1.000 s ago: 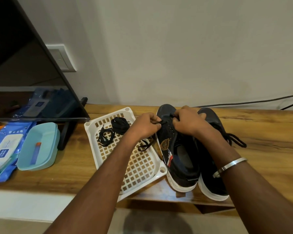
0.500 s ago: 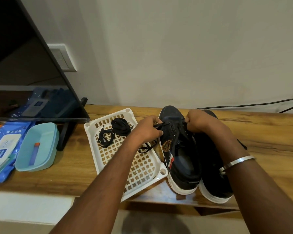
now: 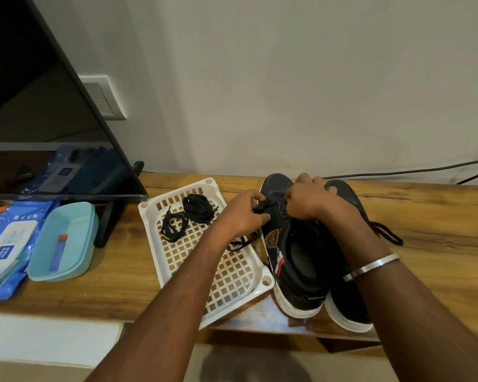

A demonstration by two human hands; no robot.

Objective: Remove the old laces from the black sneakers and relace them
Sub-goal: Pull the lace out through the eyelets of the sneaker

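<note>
At the far left of the wooden table (image 3: 439, 216) lies a blue pack of wipes (image 3: 10, 244) whose white lid flap carries a small blue square reading "mee mee"; any other print on it is too small to read. Just beside it sits a pale teal dish (image 3: 64, 244) holding a slim blue stick with an orange tip (image 3: 58, 252). Behind both stands a dark television screen (image 3: 39, 119), with a white wall switch (image 3: 102, 97) past its edge. Next comes a white lattice tray (image 3: 177, 257), set at an angle, with two coiled black laces (image 3: 188, 216) in its far end. The left hand (image 3: 243, 216) hovers over the tray's right edge, fingers curled and pinching a black lace (image 3: 268, 205) that runs to the eyelets of the left sneaker (image 3: 295, 257); a loose length of the lace trails onto the tray. This sneaker bears a gold crest badge and a red, white and blue mark on its side, neither legible. The right hand (image 3: 307, 199), fingers curled, grips at the same sneaker's lacing, though what it holds is hidden. The right sneaker (image 3: 348, 299) stands touching the first, its own lace (image 3: 387, 232) lying on the table. A silver bangle (image 3: 370, 266) circles the right wrist.
</note>
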